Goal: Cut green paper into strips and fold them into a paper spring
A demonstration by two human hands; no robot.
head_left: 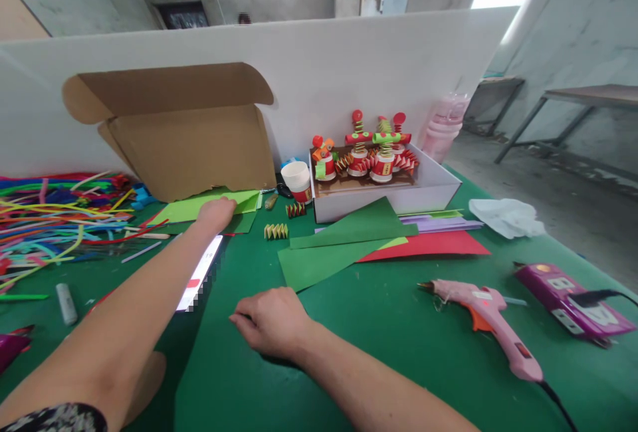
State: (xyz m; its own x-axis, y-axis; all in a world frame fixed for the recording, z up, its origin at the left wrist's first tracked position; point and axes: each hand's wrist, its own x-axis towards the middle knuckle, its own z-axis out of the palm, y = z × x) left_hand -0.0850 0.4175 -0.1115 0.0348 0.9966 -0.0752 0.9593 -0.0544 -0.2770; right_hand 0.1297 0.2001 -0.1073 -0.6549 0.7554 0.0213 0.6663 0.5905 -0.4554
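Observation:
My left hand (216, 215) reaches far forward on the left, fingers closed at the edge of a light green sheet of paper (184, 209). Part of that sheet curls up beside the fingertips. Under my left forearm lies a phone with a lit screen (199, 276). My right hand (274, 322) rests on the green tabletop with its fingers curled in, and nothing shows in it. Ahead of it lie dark green paper sheets (319, 266) and a red sheet (428, 247). Two folded paper springs, one yellow (276, 231) and one red (296, 210), sit between my hands.
A white box (389, 199) holds several paper-cup figures (383, 165); a paper cup (297, 179) stands beside it. An open cardboard box (194, 146) is behind. Colourful pipe cleaners (60, 219) pile up left. A pink glue gun (491, 319) and purple device (573, 302) lie right.

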